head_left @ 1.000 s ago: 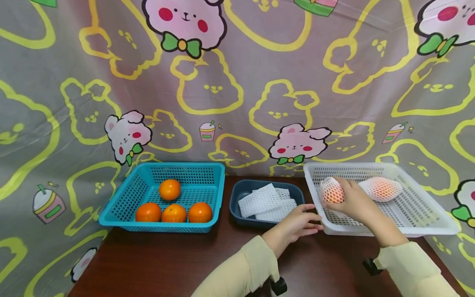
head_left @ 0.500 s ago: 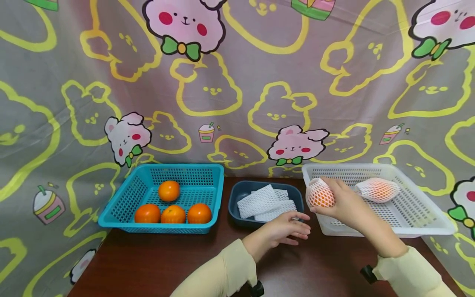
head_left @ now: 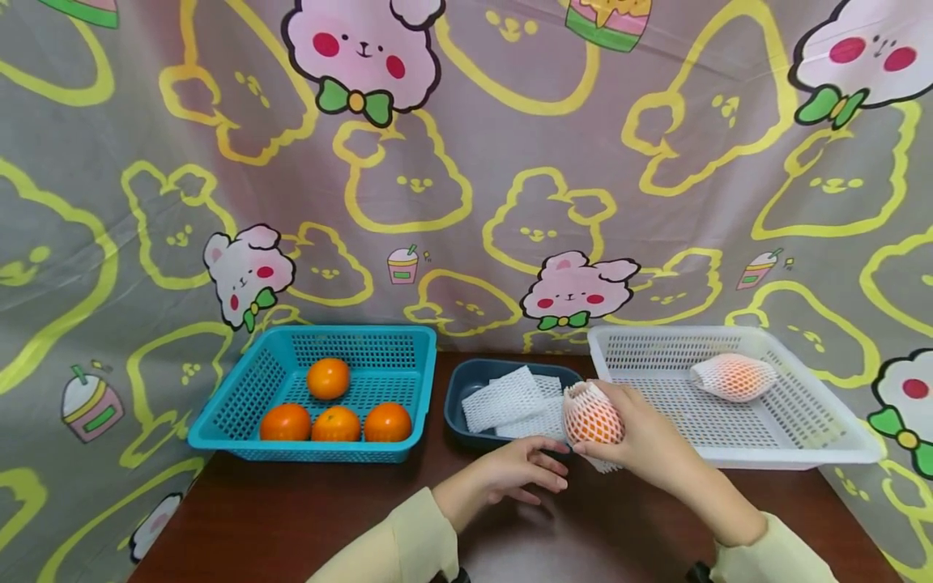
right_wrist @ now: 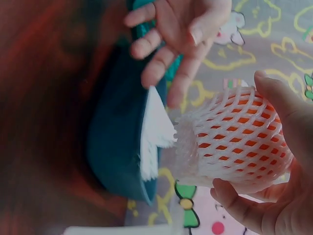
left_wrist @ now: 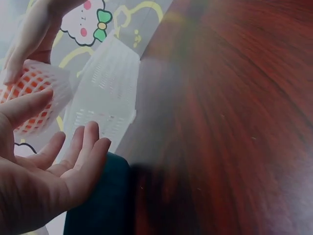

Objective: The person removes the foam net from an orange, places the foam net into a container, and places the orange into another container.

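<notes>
My right hand (head_left: 641, 429) grips an orange in a white foam net (head_left: 594, 414), raised over the table by the right end of the navy tray. In the right wrist view, thumb and fingers span the netted orange (right_wrist: 239, 139), and the net's loose end sticks out past the fruit. My left hand (head_left: 510, 470) is just left of it, fingers spread and slightly bent, holding nothing. The left wrist view has this hand (left_wrist: 54, 166) palm up below the netted orange (left_wrist: 36, 95). Flat white foam nets (head_left: 503, 401) lie in the navy tray (head_left: 455, 405).
A teal basket (head_left: 302, 452) with several bare oranges (head_left: 328, 379) stands at the left. At the right is a white basket (head_left: 787, 457) holding another netted orange (head_left: 736, 377). A patterned curtain (head_left: 466, 146) hangs behind the dark wooden table (head_left: 291, 510).
My right hand has lifted the netted orange out of the white basket and brought it left toward the tray. My left hand has drawn away from the white basket's edge, also leftward.
</notes>
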Motion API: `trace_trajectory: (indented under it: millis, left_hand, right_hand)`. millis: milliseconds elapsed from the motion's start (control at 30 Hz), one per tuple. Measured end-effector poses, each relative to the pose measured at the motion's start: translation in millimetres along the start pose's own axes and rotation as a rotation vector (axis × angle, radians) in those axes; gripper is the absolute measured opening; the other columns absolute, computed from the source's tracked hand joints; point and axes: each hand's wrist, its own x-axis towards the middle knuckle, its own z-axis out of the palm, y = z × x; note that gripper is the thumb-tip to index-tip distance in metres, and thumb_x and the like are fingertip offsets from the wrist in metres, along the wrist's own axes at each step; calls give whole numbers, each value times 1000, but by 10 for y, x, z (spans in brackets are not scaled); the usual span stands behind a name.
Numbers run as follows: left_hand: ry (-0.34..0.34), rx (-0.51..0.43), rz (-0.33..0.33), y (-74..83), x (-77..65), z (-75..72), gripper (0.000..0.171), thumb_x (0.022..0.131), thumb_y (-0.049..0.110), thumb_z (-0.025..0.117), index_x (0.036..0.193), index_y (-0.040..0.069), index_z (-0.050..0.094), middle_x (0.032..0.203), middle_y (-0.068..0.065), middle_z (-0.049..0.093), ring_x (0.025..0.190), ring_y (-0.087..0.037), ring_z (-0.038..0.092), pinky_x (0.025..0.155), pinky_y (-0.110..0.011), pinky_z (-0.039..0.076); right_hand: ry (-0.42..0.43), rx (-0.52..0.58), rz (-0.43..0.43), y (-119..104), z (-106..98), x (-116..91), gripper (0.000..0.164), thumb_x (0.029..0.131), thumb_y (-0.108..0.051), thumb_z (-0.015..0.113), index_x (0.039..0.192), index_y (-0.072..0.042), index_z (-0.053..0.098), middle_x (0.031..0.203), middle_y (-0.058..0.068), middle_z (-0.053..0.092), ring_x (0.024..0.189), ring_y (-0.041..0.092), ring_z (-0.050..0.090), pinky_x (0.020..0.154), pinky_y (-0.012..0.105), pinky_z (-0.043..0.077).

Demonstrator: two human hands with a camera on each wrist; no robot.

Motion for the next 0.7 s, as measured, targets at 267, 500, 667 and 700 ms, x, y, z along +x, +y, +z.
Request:
trace_trajectory:
  millis: [267, 500, 667, 700]
  left_hand:
    - [47, -21, 52, -107, -116, -101, 68, 87, -6, 73, 149, 6, 48, 129, -10, 66, 104, -25, 69, 84, -49, 58]
    - [73, -67, 83, -144, -165, -141, 68, 85, -6, 75, 146, 2, 47, 127, -11, 64, 106, -23, 68, 88, -50, 57]
    - [93, -120, 89, -193, -149, -167, 64, 88, 0, 75, 146, 0, 47, 129, -14, 64, 106, -26, 67, 90, -52, 56]
    - [102, -134, 85, -209, -149, -169, 64, 88, 0, 75, 146, 0, 48, 129, -14, 64, 106, -26, 67, 91, -53, 55]
  right_hand:
    - [-39, 92, -30, -67, 239, -140, 85, 72, -44, 93, 140, -8, 55, 119, 13, 60, 95, 25, 63, 74, 45, 55]
    - [-98, 119, -24, -72, 403, -228, 84, 73, -49, 91, 141, -13, 56, 118, 7, 59, 95, 17, 61, 75, 37, 55]
    - [-94, 207, -28, -64, 548, -252, 73, 79, -45, 88, 138, -17, 57, 125, 7, 58, 108, 22, 59, 82, 42, 54]
    - [-98, 232, -18, -62, 588, -256, 70, 80, -45, 87, 137, -19, 57, 126, 7, 58, 111, 23, 58, 84, 43, 54]
